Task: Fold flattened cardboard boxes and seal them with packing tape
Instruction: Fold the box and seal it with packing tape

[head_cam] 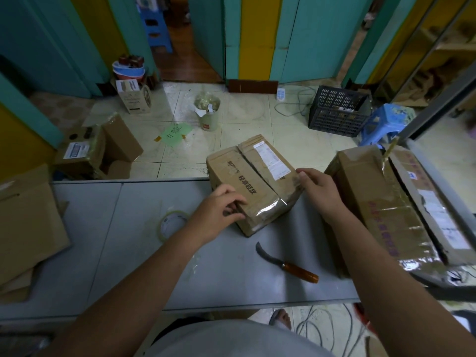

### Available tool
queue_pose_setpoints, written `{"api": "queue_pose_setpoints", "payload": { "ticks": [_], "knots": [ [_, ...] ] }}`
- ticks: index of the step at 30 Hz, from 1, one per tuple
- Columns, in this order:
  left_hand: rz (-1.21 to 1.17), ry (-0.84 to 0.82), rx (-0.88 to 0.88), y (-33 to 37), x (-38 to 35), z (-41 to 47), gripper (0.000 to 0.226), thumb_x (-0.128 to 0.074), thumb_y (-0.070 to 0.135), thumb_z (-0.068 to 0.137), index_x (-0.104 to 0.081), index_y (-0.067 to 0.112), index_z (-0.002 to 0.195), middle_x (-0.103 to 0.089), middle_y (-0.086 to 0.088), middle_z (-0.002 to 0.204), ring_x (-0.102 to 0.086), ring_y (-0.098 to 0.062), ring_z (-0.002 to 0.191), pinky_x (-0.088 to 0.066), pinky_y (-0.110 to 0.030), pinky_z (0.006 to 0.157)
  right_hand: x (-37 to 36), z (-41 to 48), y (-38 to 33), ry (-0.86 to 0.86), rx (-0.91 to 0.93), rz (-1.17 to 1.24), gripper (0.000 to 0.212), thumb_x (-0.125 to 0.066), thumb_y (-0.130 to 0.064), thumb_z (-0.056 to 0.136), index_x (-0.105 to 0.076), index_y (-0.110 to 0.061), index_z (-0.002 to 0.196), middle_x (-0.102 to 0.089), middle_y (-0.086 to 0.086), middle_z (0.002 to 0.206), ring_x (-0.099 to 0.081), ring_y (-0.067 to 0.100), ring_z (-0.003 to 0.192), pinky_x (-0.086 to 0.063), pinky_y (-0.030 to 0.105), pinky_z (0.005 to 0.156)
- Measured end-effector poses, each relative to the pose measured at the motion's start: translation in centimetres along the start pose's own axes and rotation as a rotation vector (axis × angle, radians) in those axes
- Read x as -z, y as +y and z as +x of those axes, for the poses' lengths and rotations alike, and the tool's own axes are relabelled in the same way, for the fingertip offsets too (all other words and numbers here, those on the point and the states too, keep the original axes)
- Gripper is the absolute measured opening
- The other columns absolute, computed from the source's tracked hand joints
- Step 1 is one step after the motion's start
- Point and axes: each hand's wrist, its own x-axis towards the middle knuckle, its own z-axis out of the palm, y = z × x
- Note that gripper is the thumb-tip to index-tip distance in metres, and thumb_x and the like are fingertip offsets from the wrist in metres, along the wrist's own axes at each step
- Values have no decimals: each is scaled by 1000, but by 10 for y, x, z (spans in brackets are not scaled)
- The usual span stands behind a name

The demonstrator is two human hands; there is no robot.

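A small brown cardboard box (251, 180) with printed characters and a white label stands on the grey table (144, 253) near its far edge. Clear tape runs over its near corner. My left hand (219, 210) grips the box's near left edge, fingers curled over it. My right hand (318, 193) presses flat against the box's right side. A roll of clear packing tape (172, 224) lies on the table left of my left hand. A larger taped box (391, 202) stands at the right.
A knife with a curved blade and wooden handle (288, 264) lies on the table in front of the small box. Flattened cardboard (28, 228) is stacked at the table's left end. On the floor beyond are an open box (103, 150), a bucket (208, 112), a black crate (337, 110) and a blue stool (386, 124).
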Motion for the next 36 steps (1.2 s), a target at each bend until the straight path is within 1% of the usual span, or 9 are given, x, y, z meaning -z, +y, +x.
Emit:
{"api": "queue_pose_setpoints", "payload": {
  "ticks": [4,7,13,18,20,23,28,33,36],
  "knots": [
    [91,1,-50,-7,9,4,34,-90,12,82,-75,19,111,-51,21,112,-64,-8,98,-59,-35,94,-1,-6,-2,4,-10,-20,33,-55,-25,106,-67,-11,134,-73,2,120,-67,13,112,-54,36,101],
    [104,25,-11,-18,25,1,36,-90,11,80,-77,22,111,-55,13,115,-63,-9,109,-56,-36,102,-6,-16,-2,-23,7,-56,31,-57,-28,105,-69,-14,130,-74,-1,116,-69,12,110,-56,37,98],
    [133,11,53,-29,54,-16,45,-64,-13,93,-78,26,112,-57,18,121,-60,-2,119,-54,-32,106,-27,-44,-5,-14,55,-99,27,-65,-28,101,-64,-21,128,-67,-16,110,-63,-6,100,-49,4,71],
    [166,98,-33,1,38,-8,24,-66,9,98,-77,25,113,-61,15,115,-62,-5,111,-54,-35,99,-21,-41,-12,2,151,-313,48,-69,-43,96,-59,-21,138,-58,-6,133,-56,8,119,-47,22,94],
    [167,81,-70,18,20,2,18,-67,28,98,-77,27,113,-62,17,114,-62,-7,107,-54,-38,97,-21,-36,-21,-34,267,-403,42,-71,-42,94,-65,-25,132,-56,-7,131,-48,10,122,-41,20,94],
    [208,46,-76,32,-5,18,24,-64,47,98,-77,33,113,-63,20,110,-60,-7,105,-54,-45,96,-22,-29,-29,-185,466,-488,31,-72,-46,90,-75,-31,117,-61,-16,120,-47,10,116,-44,33,98],
    [276,33,-144,28,-17,24,21,-77,44,91,-81,29,105,-67,16,105,-52,-8,104,-50,-41,94,-22,-22,-10,-314,590,-462,32,-75,-48,84,-81,-29,108,-68,-16,111,-51,10,108,-50,31,93],
    [338,48,-223,16,-15,21,23,-83,34,89,-82,24,110,-69,12,106,-57,-13,104,-52,-42,90,-21,-22,5,-279,702,-467,32,-83,-25,81,-81,-24,113,-71,-9,119,-54,18,119,-47,29,100],
    [410,56,-315,2,-17,21,24,-80,36,91,-81,22,111,-71,8,107,-61,-16,102,-54,-42,87,-21,-21,10,-246,773,-451,31,-70,-36,89,-81,-19,112,-74,-5,117,-54,14,117,-41,14,102]
  ]
}}
